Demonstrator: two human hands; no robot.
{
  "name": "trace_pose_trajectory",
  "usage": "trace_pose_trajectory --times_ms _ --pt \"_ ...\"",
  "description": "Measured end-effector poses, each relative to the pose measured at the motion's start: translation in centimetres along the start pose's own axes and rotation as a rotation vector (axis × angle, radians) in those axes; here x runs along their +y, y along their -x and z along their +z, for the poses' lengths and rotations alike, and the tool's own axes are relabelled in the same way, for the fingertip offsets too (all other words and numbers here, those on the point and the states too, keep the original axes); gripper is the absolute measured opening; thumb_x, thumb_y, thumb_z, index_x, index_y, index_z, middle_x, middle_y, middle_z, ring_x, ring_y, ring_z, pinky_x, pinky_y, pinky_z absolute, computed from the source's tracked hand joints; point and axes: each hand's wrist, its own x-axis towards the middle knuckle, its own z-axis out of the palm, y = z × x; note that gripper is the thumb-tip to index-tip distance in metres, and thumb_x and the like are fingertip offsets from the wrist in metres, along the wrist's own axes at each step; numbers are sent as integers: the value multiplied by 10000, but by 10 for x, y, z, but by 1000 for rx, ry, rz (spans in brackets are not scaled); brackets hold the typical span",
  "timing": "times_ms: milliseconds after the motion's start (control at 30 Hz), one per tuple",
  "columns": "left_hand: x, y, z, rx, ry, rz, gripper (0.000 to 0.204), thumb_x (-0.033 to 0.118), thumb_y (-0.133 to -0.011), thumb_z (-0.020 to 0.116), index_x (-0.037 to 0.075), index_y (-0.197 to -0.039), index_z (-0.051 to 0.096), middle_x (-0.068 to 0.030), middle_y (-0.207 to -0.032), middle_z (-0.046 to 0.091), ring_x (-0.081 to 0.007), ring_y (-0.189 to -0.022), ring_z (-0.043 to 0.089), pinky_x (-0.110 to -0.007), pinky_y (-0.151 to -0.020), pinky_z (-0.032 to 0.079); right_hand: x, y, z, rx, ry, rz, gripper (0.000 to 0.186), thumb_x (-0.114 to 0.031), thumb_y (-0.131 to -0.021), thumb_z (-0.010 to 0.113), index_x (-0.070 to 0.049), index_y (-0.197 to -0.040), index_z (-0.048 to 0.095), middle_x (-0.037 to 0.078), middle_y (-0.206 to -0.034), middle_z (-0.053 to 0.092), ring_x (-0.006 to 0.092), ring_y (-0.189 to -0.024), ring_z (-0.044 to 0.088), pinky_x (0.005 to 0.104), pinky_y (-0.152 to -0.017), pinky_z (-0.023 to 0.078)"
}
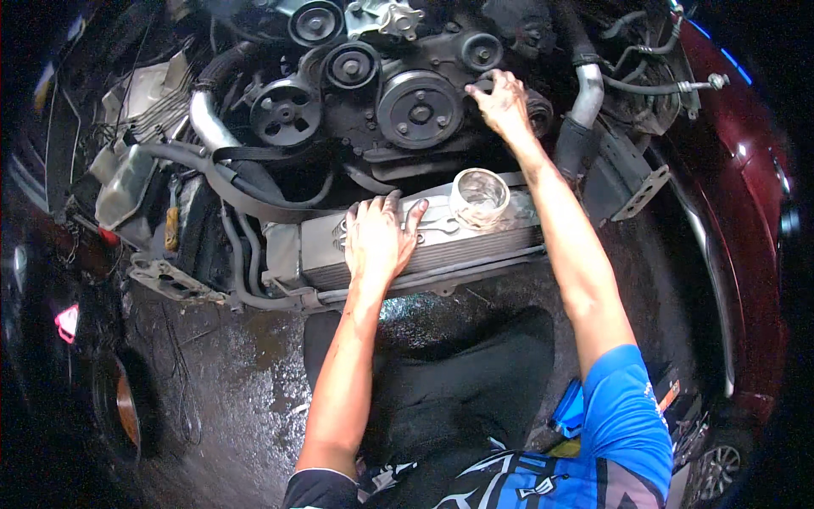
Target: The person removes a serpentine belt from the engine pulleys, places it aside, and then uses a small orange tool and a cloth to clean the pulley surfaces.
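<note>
My left hand (377,237) lies on the top of the radiator pack (326,250), fingers stretched forward and thumb apart. Beside its thumb are metal wrenches (437,226). Farther off, my right hand (502,102) reaches to the engine front, its fingers bent around a dark part just below a small pulley (482,51). The hand partly hides that part, so its kind is unclear. Left of it is the large crank pulley (420,110). A black ribbed belt (242,197) hangs loose in front of the engine. An open, round, silvery container (481,197) stands on the radiator pack.
More pulleys (286,113) line the engine front. A silver pipe (587,95) with black hoses stands at the right, another (212,123) at the left. A yellow-handled tool (172,226) is at the left. The dark red car body (750,204) borders the right side.
</note>
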Motion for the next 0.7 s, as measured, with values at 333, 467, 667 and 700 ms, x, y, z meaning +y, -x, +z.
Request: trace_pose_trajectory --times_ms 333,467,667,700 --pt "2 1 -2 -18 -10 -15 602 552 -991 491 41 -1267 651 -157 -1225 667 -318 -1187 573 -445 -1088 376 -6 11 0 1 -3 -208 295 -350 -902 673 -162 -1126 715 234 -1257 533 433 -1181 486 583 -971 420" --pt "-2 2 0 15 -47 -3 621 562 -992 480 29 -1264 649 -164 -1226 665 -324 -1187 569 -445 -1083 377 1 12 -7 -36 48 -320 282 -341 -921 647 -194 -1155 707 237 -1266 529 442 -1170 494 584 -947 440" --pt "-3 2 0 -2 -39 -24 611 559 -992 480 34 -1249 658 -167 -1226 665 -325 -1186 572 -448 -1076 384 -9 16 -1 38 97 -324 271 -350 -912 667 -182 -1120 708 211 -1203 579 414 -1116 543 547 -922 462" --pt "-1 1 0 -2 -37 -18 611 559 -992 480 34 -1249 658 -167 -1226 665 -325 -1186 572 -448 -1076 384 -2 15 2 41 101 -319 271 -350 -912 667 -182 -1120 708 211 -1203 579 414 -1116 543 547 -922 462"
